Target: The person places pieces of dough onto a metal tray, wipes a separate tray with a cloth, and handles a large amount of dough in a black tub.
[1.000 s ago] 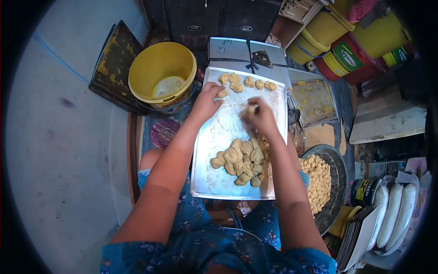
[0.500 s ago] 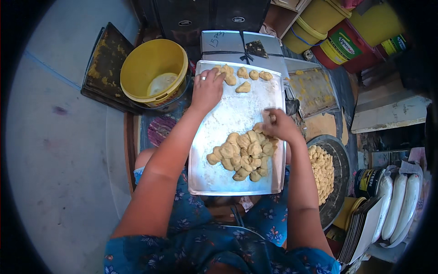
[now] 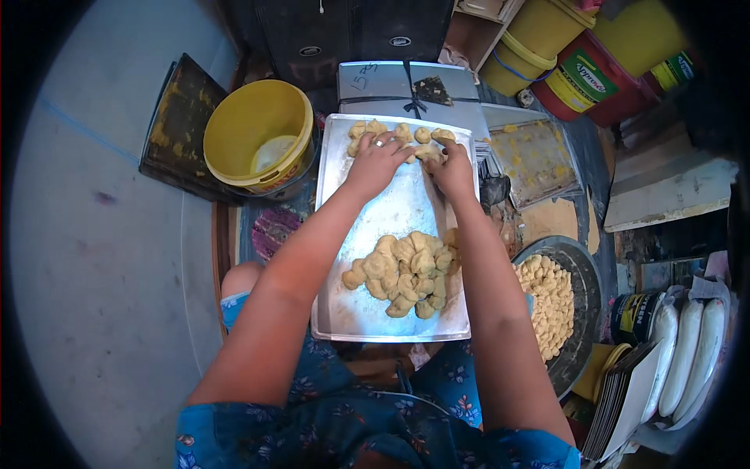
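Observation:
A metal tray (image 3: 414, 203) rests over my lap, with a large pile of pale yellow dough lumps (image 3: 402, 270) on its lower half and several smaller dough pieces (image 3: 402, 133) along the far end. My left hand (image 3: 375, 164) is at that far end on the left, fingers curved and slightly apart, fingertips touching the pieces. Beside it on the right, my right hand (image 3: 453, 172) is closed on a dough piece (image 3: 430, 153), partly hidden by the fingers.
A large dark basin (image 3: 584, 305) of small dough pieces sits right. An open yellow bucket (image 3: 242, 125) and stained trays (image 3: 172, 117) are left. Behind lie tied metal sheets (image 3: 367, 86); stacked buckets (image 3: 516, 66) stand back right. White tubular packages (image 3: 687, 359) lie at the lower right.
My right hand has moved up from beside the pile to the far end, next to my left hand, which has shifted slightly rightward over the small pieces.

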The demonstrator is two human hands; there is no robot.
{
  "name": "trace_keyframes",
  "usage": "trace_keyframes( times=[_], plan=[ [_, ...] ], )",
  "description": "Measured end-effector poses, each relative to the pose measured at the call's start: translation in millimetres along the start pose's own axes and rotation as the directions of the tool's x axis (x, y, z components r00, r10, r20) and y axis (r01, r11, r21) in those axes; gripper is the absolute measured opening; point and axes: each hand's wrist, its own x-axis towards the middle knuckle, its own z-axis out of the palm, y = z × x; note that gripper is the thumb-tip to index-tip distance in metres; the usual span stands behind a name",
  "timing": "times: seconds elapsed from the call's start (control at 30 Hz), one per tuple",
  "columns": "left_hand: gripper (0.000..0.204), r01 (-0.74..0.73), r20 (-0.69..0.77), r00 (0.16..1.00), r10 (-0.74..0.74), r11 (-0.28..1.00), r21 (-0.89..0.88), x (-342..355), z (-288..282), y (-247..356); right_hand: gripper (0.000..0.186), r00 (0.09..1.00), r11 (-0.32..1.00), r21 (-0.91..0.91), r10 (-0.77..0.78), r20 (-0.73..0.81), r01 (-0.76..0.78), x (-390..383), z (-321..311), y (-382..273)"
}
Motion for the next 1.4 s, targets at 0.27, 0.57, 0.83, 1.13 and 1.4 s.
trace_keyframes(
  times=[0.27, 0.57, 0.83, 1.13, 1.4],
  plan=[
    [0.039, -0.095, -0.098, 0.991, 0.086, 0.991, -0.096, 15.8, 7.2, 21.4, 0.026, 0.993, 0.995, -0.023, 0.102, 0.060, -0.100, -5.6, -23.0, 21.8],
    [0.036, 0.064, 0.083, 0.996, -0.035, 0.924, -0.377, -23.9, -30.9, 52.6, 0.039, 0.959, 0.996, -0.083, 0.011, 0.285, 0.013, -42.7, -66.9, 16.3],
    [0.019, 0.316, 0.424, 0.905, -0.020, 0.699, -0.642, -90.0, -76.7, 59.4, 0.029, 0.834, 0.986, -0.054, -0.103, 0.543, 0.157, -79.2, -76.5, 3.7],
    [0.019, 0.476, 0.279, 0.876, -0.393, 0.609, -0.635, -72.2, -74.7, 23.6, 0.044, 0.853, 0.859, 0.074, -0.512, 0.102, 0.507, -32.9, 33.3, -28.5],
    [0.038, 0.208, -0.026, 0.972, -0.235, 0.902, -0.379, -61.0, -58.2, 16.2, 0.043, 0.671, 0.839, -0.137, -0.312, 0.673, 0.527, -107.4, -26.0, -63.8]
  ],
)
